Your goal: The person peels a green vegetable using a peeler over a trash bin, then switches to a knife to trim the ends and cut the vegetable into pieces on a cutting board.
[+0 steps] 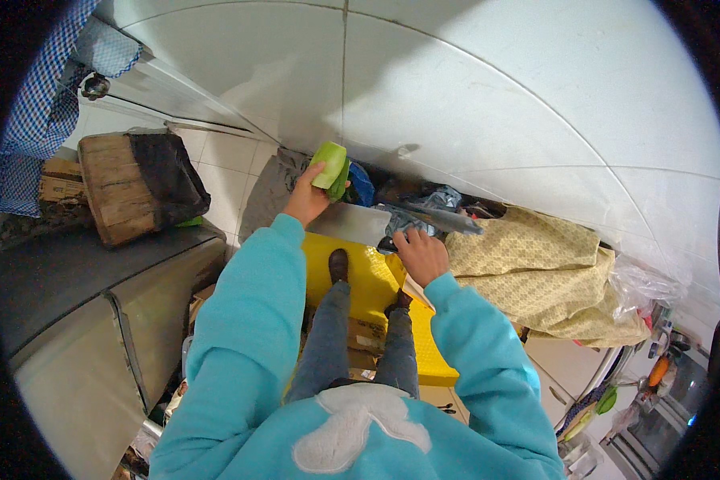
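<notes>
My left hand (309, 195) grips a thick piece of pale green vegetable (329, 165), with a darker green part (339, 185) hanging at its lower side. I cannot tell which vegetable it is. In my right hand (421, 255) is a cleaver, its broad metal blade (357, 223) pointing left, toward my left wrist. My fingers cover most of its dark handle. The blade is below the vegetable in the picture, and whether they touch is not clear. Both hands are held out in front of me, above a yellow surface (324, 276) where my feet are.
A patterned beige cloth (534, 264) drapes over things along the white wall (516, 108). Grey plastic bags (441, 201) and a blue item (362, 183) lie beyond my hands. Left are a worn cardboard box (117, 186) and a dark-topped piece of furniture (84, 276). A carrot-like orange item (658, 372) is far right.
</notes>
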Motion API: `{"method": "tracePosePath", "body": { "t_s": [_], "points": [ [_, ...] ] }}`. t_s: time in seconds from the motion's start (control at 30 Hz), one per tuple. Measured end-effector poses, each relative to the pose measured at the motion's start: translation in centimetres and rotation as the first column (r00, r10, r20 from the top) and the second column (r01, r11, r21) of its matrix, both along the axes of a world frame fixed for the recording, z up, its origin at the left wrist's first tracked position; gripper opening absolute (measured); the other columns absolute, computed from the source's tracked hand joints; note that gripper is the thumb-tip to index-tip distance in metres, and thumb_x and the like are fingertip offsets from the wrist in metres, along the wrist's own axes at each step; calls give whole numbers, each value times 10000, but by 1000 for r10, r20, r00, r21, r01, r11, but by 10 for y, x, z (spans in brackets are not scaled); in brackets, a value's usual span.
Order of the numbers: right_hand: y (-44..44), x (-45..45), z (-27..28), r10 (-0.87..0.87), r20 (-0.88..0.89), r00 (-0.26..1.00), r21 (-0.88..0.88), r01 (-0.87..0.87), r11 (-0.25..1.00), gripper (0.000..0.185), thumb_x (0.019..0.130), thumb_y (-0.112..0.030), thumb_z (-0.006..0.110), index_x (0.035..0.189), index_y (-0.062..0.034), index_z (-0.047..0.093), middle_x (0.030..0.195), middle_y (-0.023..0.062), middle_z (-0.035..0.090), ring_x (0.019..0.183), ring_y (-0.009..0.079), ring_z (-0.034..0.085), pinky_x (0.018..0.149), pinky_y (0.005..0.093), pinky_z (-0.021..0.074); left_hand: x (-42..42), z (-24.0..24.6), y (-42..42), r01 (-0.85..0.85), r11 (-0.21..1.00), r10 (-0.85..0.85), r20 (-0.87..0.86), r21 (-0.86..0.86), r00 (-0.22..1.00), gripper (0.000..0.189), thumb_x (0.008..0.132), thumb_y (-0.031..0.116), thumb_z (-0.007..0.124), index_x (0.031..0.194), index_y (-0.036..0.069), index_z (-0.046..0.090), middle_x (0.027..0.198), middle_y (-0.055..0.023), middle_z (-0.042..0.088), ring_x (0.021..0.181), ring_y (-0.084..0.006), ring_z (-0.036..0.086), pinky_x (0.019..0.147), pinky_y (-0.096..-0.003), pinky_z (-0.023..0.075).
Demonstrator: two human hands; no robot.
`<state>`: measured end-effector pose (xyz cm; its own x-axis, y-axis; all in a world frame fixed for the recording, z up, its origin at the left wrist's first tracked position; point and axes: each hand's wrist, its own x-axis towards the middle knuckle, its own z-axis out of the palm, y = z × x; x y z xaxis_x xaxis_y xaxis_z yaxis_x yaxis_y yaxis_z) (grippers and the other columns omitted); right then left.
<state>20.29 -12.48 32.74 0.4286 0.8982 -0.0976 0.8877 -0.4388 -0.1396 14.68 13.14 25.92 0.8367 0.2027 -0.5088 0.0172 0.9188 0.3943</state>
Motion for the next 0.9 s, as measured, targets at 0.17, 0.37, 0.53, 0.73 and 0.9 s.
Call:
{"method": "tracePosePath", "body": {
  "t_s": [0.17, 0.37, 0.53, 0.73, 0.9],
  "points": [
    [-28, -15, 13, -57, -71, 996, -76, 51, 996, 215, 742, -173, 561, 931, -112, 481, 758, 86, 517, 722, 258, 563, 535, 367, 460, -29, 41, -2, 33, 995, -23, 101, -98, 995, 537, 813, 279, 566, 1251, 18, 398, 1214, -189, 468, 1074, -325, 495, 920, -456, 419],
    [-94, -58, 69, -237, -119, 964, -91, 227, 970, 246, 718, -201, 618, 920, -128, 498, 780, 80, 531, 746, 265, 567, 554, 403, 457, -77, 165, -51, 144, 978, -191, 383, 148, 904, 545, 771, 379, 575, 1210, 73, 474, 1296, -281, 361, 1043, -382, 500, 924, -492, 394],
    [-177, -89, 141, -357, -130, 925, 66, 368, 928, 263, 665, -172, 670, 863, -128, 503, 737, 67, 524, 656, 264, 563, 513, 389, 448, -59, 261, -125, 342, 928, -372, 336, 147, 865, 294, 786, 269, 569, 1024, 97, 584, 1263, -291, 393, 957, -370, 534, 875, -491, 423],
    [-311, -132, 198, -611, -82, 787, 108, 617, 780, 243, 664, -182, 681, 818, -115, 504, 705, 77, 512, 629, 279, 549, 495, 390, 436, -34, 330, -262, 517, 784, -619, 383, 342, 686, 240, 798, 279, 577, 972, 116, 602, 1219, -276, 442, 937, -369, 545, 838, -453, 451],
    [-437, -164, 219, -807, -115, 579, 214, 808, 549, 218, 670, -160, 684, 786, -102, 508, 681, 91, 502, 615, 298, 543, 510, 395, 438, -22, 359, -425, 750, 662, -609, 590, 9, 530, 711, 550, 671, 664, 1048, 169, 589, 1294, -279, 346, 998, -372, 494, 829, -502, 421]
  ]
}}
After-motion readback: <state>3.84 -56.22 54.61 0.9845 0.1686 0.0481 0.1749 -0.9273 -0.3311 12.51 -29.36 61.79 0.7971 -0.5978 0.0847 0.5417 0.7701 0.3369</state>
